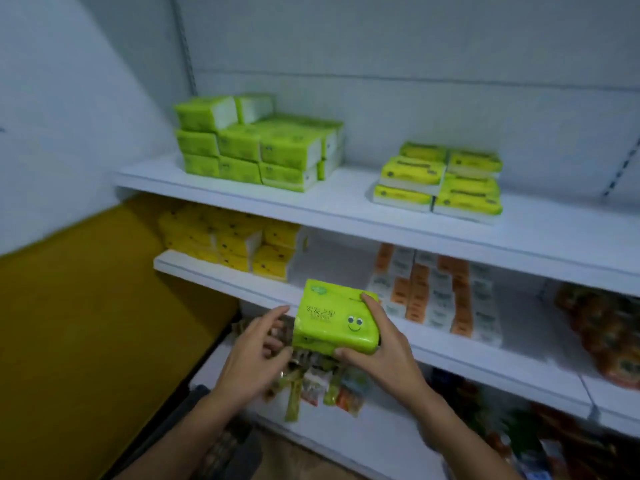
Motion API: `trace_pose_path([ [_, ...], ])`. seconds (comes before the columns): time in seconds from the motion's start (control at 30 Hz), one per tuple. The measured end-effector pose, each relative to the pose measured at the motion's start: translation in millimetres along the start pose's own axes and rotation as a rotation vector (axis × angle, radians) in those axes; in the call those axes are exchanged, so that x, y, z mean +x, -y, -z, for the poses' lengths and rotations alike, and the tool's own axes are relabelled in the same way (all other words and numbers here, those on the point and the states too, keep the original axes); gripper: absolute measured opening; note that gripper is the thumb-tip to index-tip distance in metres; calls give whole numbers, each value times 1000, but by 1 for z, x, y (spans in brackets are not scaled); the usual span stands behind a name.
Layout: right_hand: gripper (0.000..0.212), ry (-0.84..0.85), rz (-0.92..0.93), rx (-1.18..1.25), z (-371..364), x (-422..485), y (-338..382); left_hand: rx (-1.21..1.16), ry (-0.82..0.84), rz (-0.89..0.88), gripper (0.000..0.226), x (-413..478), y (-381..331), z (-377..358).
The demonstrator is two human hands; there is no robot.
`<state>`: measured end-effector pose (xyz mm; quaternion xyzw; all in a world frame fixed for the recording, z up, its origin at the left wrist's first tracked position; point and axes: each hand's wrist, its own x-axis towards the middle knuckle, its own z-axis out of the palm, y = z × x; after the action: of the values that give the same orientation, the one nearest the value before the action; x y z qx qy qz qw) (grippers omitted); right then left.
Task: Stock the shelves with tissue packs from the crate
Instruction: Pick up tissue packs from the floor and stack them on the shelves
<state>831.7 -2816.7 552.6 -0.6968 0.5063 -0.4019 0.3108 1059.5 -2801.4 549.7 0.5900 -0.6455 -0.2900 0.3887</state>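
– Three shelves (485, 251) are seen, white, one above another. On the top shelf (346, 202) a stack of green packs (256, 143) is set at the left and a lower stack of yellow-green packs (440, 181) at the right, well apart.
– And what is stored below?
– On the middle shelf (214, 271) yellow packs (228, 240) are piled at the left, orange-and-white packs (440, 296) are ranged in rows further right, and orange wrapped goods (602, 334) are heaped at the far right. On the bottom shelf (346, 441) mixed snack packets (322, 386) are laid. A dark container (188, 405) is glimpsed beside the left forearm; its contents cannot be made out.
– Where is the tissue pack found?
– The tissue pack (334, 317) is held in the air before the middle shelf's edge, above the snack packets. It is bright green, wrapped in glossy film, printed with white characters and a smiling face, and slightly tilted.
– How is it gripped?
– It is clasped by the right hand (384, 355): the thumb is pressed on the near edge, the fingers are curled round the far right side. The left hand (256, 348) is placed just beside the pack's left edge, fingers loosely spread, nothing held; whether the pack is touched cannot be told.
– And the room?
– A white wall (52, 98) is seen at the left, with a mustard-yellow panel (86, 323) below it.
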Motion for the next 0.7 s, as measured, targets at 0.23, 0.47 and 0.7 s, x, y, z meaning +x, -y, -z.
trace_pose_path([
  [0.23, 98, -118, 227, -55, 7, 87, 114, -68, -141, -171, 54, 52, -74, 95],
  [0.47, 97, -227, 273, -145, -6, 149, 159, -53, -193, -283, 54, 95, -82, 149],
  [0.7, 98, -274, 299, -199, -9, 212, 175, -72, -214, -263, 46, 141, -63, 165],
])
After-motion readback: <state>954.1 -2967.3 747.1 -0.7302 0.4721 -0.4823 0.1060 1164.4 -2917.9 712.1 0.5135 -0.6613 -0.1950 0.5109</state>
